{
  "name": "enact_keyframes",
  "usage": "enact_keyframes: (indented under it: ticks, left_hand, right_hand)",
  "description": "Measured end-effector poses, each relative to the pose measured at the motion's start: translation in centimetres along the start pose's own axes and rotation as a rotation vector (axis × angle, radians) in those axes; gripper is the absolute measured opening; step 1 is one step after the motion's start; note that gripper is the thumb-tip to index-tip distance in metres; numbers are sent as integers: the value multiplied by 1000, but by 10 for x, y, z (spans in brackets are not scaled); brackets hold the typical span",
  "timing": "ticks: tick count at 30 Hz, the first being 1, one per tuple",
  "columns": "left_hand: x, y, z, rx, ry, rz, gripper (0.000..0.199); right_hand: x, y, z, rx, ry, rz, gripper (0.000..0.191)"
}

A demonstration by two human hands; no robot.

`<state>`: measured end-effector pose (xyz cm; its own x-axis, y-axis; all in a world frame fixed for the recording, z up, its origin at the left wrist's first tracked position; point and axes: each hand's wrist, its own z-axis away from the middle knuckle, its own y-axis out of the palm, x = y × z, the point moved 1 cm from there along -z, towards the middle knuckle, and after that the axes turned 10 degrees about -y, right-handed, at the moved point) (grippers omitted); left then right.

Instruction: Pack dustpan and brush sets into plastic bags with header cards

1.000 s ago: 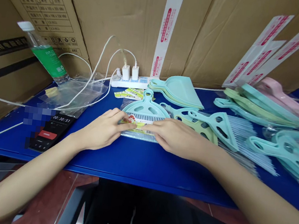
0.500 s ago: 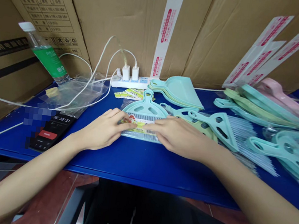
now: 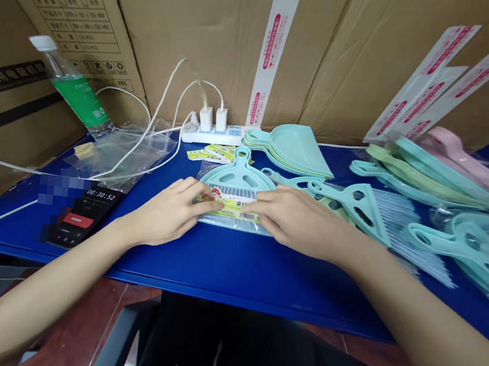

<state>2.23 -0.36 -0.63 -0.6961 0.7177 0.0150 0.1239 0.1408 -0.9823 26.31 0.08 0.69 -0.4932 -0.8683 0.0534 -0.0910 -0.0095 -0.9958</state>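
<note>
On the blue table in front of me lies a mint-green dustpan and brush set (image 3: 240,176), its handles pointing away. Clear plastic wraps it, and a yellow and white label card (image 3: 236,207) lies across the bristles. My left hand (image 3: 173,209) is closed on the set's left edge, thumb resting on the card. From the right, my right hand (image 3: 296,221) is closed on the other edge, its thumb and fingertips at the card's right part. Its fingers hide that end of the card.
Stacked dustpans (image 3: 296,148) lie behind the set. Loose brushes (image 3: 358,207) and more wrapped sets (image 3: 466,242) lie at right. Spare labels (image 3: 212,153) lie by a power strip (image 3: 192,135). A phone (image 3: 87,216), white cables and a bottle (image 3: 79,98) are at left.
My right hand has shifted slightly to the right, showing more of the label card. My left hand and the set have stayed in place.
</note>
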Motion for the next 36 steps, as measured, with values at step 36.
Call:
enact_keyframes:
  ticks: [36]
  left_hand:
    - [0, 0, 0, 33, -24, 14, 45]
  right_hand:
    - [-5, -2, 6, 29, 42, -76, 41]
